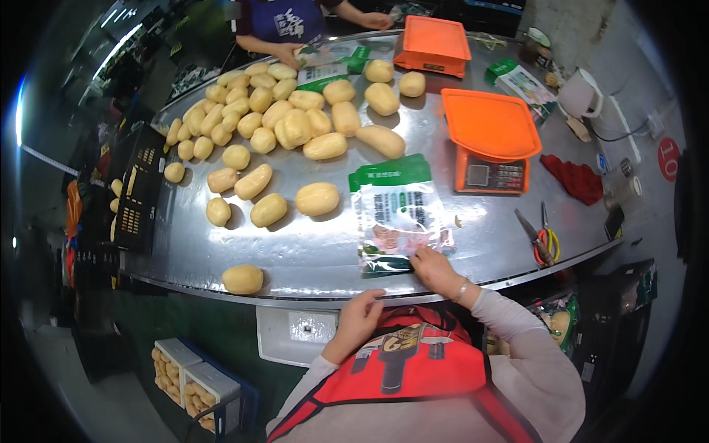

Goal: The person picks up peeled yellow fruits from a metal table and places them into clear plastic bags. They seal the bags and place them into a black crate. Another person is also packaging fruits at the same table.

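Note:
A stack of green-and-white printed plastic bags (395, 214) lies flat on the metal table in front of me. My right hand (437, 273) has its fingers closed at the lower right edge of the top bag. Just over the near table edge, my left hand (358, 323) is loosely bent, fingers slightly apart, holding nothing. One peeled potato (243, 280) sits alone near the front edge. A few more potatoes (317, 198) lie left of the bags, with a large pile of peeled potatoes (284, 122) beyond them.
Two orange scales (491, 125) (433, 44) stand at the right. Scissors (546, 240), a knife (533, 235) and a red cloth (572, 179) lie near the right edge. Across the table, a co-worker's hand (286, 54) is at another bag. Crates of potatoes (196, 380) stand on the floor at left.

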The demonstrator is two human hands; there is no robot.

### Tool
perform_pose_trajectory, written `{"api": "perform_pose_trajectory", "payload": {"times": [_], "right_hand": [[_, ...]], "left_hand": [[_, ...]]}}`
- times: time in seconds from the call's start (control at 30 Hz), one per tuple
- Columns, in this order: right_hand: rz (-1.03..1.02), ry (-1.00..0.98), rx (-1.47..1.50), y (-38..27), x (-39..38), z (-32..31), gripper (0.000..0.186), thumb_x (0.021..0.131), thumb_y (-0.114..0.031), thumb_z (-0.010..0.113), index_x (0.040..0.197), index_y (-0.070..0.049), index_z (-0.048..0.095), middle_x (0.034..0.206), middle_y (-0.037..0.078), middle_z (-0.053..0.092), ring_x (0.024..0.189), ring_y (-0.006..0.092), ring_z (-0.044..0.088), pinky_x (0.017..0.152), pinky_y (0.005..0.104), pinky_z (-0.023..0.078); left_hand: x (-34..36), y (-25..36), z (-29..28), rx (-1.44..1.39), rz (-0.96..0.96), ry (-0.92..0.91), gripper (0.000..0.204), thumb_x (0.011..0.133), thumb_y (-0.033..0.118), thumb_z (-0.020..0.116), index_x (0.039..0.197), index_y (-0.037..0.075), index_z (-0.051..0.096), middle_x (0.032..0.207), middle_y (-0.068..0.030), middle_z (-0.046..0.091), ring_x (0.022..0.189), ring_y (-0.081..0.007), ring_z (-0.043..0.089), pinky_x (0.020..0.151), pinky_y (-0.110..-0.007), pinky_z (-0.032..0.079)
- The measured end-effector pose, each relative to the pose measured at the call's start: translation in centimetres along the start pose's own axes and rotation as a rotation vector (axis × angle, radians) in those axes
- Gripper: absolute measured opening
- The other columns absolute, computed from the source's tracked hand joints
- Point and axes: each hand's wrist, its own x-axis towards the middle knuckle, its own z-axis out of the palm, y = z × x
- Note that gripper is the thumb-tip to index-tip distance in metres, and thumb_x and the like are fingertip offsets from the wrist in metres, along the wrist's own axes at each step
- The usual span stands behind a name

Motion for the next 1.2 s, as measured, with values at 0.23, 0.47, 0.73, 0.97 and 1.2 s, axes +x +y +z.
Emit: {"api": "perform_pose_trajectory", "payload": {"times": [0.23,0.47,0.73,0.97,1.2], "right_hand": [[0.098,-0.145,0.067,2.3,1.0,-0.4,0.008,0.079,-0.011,0.059,0.084,-0.006,0.064,0.083,0.012,0.062,0.083,0.033,0.063,0.07,0.0433,0.053],[0.31,-0.301,0.12,3.2,3.5,-1.8,0.014,0.079,-0.021,0.07,0.083,-0.009,0.068,0.084,0.012,0.068,0.083,0.0336,0.066,0.072,0.0467,0.052],[0.554,-0.562,0.713,7.0,5.6,-3.8,0.025,0.077,-0.024,0.082,0.078,-0.006,0.065,0.067,0.003,0.063,0.064,0.0155,0.062,0.058,0.0321,0.048],[0.432,-0.162,1.03,3.3,9.9,-8.1,0.034,0.081,-0.015,0.081,0.067,-0.008,0.05,0.062,-0.006,0.052,0.06,0.0027,0.046,0.05,0.0223,0.035],[0.198,-0.23,1.19,-4.4,9.6,-8.5,0.037,0.079,-0.016,0.08,0.068,-0.005,0.046,0.067,-0.003,0.05,0.065,0.0055,0.046,0.056,0.0249,0.038]], "left_hand": [[1.0,-4.7,-5.3,-0.057,-0.066,-0.021,0.021,0.088,0.011,0.063,0.109,0.007,0.066,0.072,-0.0124,0.063,0.061,-0.0236,0.061,0.059,-0.035,0.048],[5.2,-4.2,-7.4,-0.036,0.127,-0.194,0.023,0.087,0.01,0.062,0.109,0.005,0.065,0.08,-0.0141,0.062,0.068,-0.0303,0.06,0.063,-0.039,0.048],[6.7,-4.8,-6.6,-0.192,0.022,-0.301,0.024,0.092,0.012,0.062,0.116,0.005,0.064,0.076,-0.007,0.064,0.063,-0.017,0.062,0.059,-0.031,0.049],[9.2,3.1,-3.1,-1.05,-0.347,-0.267,0.035,0.1,0.017,0.057,0.128,-0.003,0.052,0.104,-0.0073,0.061,0.094,-0.0154,0.061,0.082,-0.029,0.052],[9.3,2.1,-1.5,-0.963,-0.219,-0.153,0.038,0.1,0.025,0.057,0.126,-0.002,0.054,0.111,-0.0063,0.06,0.099,-0.0132,0.059,0.082,-0.027,0.048]]}}
